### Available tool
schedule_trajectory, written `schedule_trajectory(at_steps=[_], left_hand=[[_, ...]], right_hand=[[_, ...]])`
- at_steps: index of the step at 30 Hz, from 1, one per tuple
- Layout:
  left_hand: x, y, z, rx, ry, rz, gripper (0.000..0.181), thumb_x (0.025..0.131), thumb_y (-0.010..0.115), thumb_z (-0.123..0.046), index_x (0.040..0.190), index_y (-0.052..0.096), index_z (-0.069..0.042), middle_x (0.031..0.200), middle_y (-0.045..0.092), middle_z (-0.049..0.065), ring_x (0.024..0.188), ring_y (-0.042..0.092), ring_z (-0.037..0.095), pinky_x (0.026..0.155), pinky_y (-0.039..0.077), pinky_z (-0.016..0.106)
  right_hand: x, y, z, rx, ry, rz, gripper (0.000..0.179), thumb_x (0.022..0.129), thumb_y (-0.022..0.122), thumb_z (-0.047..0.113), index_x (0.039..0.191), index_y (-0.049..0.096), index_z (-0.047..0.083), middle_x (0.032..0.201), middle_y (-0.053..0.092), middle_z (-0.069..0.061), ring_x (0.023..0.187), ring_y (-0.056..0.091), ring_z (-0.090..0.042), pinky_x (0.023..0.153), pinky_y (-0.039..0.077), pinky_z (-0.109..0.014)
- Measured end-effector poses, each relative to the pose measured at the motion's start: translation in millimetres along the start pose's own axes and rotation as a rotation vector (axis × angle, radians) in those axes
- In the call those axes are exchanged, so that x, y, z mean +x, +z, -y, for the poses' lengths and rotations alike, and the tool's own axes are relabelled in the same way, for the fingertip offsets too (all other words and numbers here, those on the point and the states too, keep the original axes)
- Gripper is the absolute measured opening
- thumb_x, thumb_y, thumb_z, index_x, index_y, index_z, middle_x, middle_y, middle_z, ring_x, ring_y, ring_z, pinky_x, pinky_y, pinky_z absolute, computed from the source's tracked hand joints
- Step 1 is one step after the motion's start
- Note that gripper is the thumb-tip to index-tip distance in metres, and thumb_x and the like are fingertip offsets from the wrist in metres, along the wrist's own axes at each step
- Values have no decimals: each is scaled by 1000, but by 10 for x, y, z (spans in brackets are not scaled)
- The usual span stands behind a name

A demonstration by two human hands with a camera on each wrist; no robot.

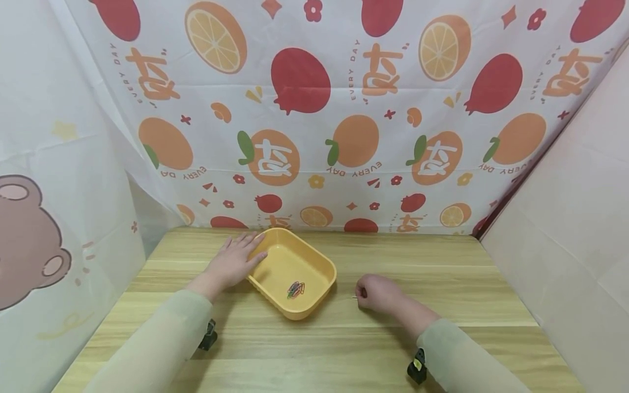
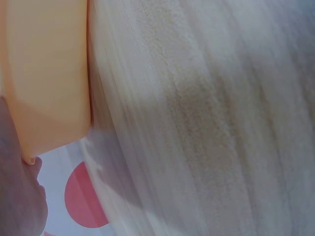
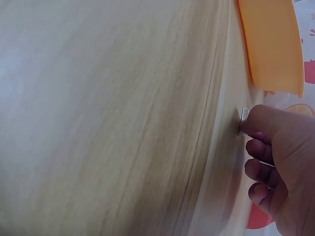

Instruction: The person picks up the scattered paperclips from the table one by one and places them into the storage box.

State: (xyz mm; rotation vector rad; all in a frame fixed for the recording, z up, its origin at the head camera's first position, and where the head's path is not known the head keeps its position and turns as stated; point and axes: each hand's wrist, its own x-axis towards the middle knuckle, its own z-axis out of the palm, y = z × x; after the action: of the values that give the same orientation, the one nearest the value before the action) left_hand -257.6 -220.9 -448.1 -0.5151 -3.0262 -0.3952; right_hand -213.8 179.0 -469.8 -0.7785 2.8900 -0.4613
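Observation:
A yellow rectangular tray [image 1: 314, 256] sits on the wooden table in the head view. Inside it, toward the near corner, lies a small heap of coloured paper clips [image 1: 296, 290]. My left hand [image 1: 236, 259] rests on the tray's left rim with its fingers spread and the thumb over the inside edge. To the right of the tray, low over the table, my right hand [image 1: 378, 295] pinches a white paper clip [image 3: 244, 115] between thumb and index finger. The other fingers of that hand are curled, and part of the clip is hidden by the fingertips.
The wooden table [image 1: 304, 355] ends at a fruit-printed cloth [image 1: 314, 158] hanging along its back edge. Pale cloths hang at the left [image 1: 93, 218] and right [image 1: 565, 229] sides. A dark wrist camera [image 1: 417, 368] is strapped under the right sleeve.

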Motion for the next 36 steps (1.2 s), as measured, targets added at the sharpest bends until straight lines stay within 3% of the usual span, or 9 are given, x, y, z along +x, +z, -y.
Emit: schedule_trajectory(at_steps=[7,18,26,36], left_hand=[[12,0,16,7,4,3,68,103,34,-57,159,25,-20,162,25,14,148,18,42,118,4,63],[21,-1,11,0,8,-7,64,104,40,-50,159,26,-18,161,28,15,147,20,43,118,5,63],[11,19,20,5,5,7,69,103,33,-58,159,25,-19,162,25,15,148,18,42,118,1,62],[10,15,5,6,16,-25,66,104,37,-54,158,27,-17,160,28,17,147,19,44,118,3,63]], right_hand=[[-2,-21,-10,-49,-43,-8,18,84,70,13,73,60,23,69,51,13,62,46,-5,58,42,-23],[-9,-12,-100,-124,-134,-30,10,87,73,21,78,71,22,72,53,16,64,47,-2,61,46,-23],[-46,18,-206,-48,-191,-35,7,87,75,20,82,75,24,77,55,20,69,50,2,67,50,-21],[-38,17,-279,26,-198,-56,5,89,75,24,83,75,23,85,59,20,77,56,2,75,53,-25]])
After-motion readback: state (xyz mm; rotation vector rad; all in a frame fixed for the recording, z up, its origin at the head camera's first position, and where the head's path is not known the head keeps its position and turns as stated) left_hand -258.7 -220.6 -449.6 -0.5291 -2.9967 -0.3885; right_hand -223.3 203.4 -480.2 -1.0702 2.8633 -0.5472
